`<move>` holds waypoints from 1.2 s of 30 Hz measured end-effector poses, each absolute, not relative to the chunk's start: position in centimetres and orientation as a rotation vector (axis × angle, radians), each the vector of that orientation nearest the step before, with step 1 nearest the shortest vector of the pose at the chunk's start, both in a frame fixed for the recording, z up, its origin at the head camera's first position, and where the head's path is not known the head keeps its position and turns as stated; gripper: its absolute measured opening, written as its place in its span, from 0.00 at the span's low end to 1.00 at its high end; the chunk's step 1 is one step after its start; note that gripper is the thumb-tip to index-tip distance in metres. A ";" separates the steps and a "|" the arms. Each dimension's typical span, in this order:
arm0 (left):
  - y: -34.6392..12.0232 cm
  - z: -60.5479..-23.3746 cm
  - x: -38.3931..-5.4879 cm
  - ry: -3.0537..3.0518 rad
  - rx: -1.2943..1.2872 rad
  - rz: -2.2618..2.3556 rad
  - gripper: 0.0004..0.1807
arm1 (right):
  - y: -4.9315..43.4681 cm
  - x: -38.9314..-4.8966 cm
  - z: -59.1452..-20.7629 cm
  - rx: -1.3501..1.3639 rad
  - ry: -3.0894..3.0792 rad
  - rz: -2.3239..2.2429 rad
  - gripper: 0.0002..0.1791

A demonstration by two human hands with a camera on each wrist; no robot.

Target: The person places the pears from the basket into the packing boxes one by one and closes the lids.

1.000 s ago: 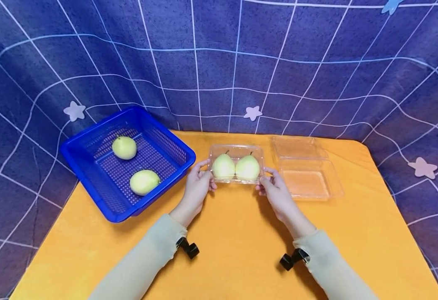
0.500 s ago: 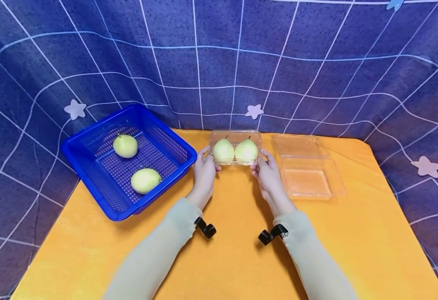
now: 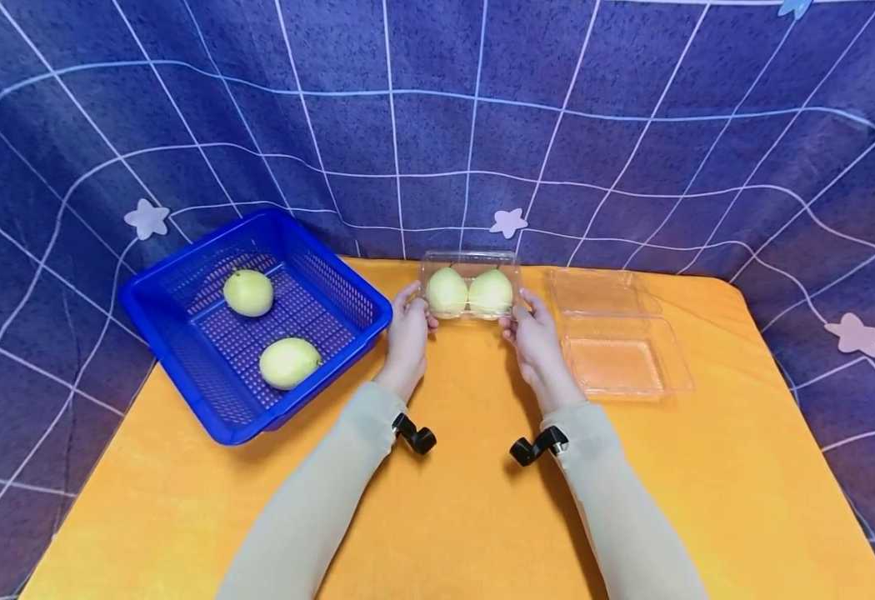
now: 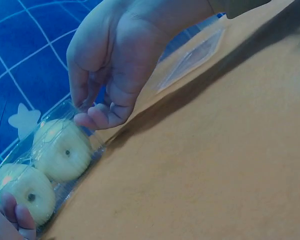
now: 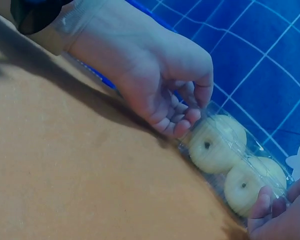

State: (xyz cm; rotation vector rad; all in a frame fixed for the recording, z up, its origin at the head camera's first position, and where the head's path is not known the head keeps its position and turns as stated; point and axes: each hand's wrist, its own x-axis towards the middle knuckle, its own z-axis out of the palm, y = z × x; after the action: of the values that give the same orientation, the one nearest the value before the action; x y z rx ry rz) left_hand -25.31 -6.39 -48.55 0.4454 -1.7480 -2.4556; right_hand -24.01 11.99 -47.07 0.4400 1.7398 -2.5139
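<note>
A clear plastic clamshell box [image 3: 469,260] holding two pale green pears [image 3: 491,293] is at the back of the table, between both hands. My left hand [image 3: 407,333] grips its left end, and my right hand [image 3: 537,343] grips the right end, thumbs toward the near corners. In the left wrist view the right hand [image 4: 117,65] has curled fingers at the box corner; the left hand [image 4: 10,220] shows only partly at the lower left. From the right wrist, the left hand [image 5: 155,75] appears at the opposite end, with the right hand [image 5: 285,215] cut off at the lower right.
A blue plastic basket [image 3: 257,434] with two more pears [image 3: 290,363] stands at the left. At the right lies an opened clear clamshell box [image 3: 617,365] without fruit. Behind the orange-covered table [image 3: 475,517] hangs a blue grid-patterned curtain [image 3: 437,133].
Both hands have moved the box with its two pears away from me, toward the table's back edge, mostly in the first half second. The basket and the opened box have stayed put.
</note>
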 end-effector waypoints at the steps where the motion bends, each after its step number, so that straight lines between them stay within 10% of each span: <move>1: -6.4 -48.5 -25.4 -1.743 0.443 -2.458 0.25 | 12.0 -24.1 -47.1 0.434 1.737 -2.518 0.26; 36: -6.9 -49.1 -25.5 -1.791 0.404 -2.493 0.24 | 11.8 -24.6 -48.3 0.402 1.753 -2.592 0.25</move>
State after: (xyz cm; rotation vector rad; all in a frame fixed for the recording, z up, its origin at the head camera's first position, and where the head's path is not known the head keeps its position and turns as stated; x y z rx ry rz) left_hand -25.52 -6.95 -49.10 0.4040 -1.7914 -2.4929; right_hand -24.62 11.77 -48.25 0.4023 1.7531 -2.5923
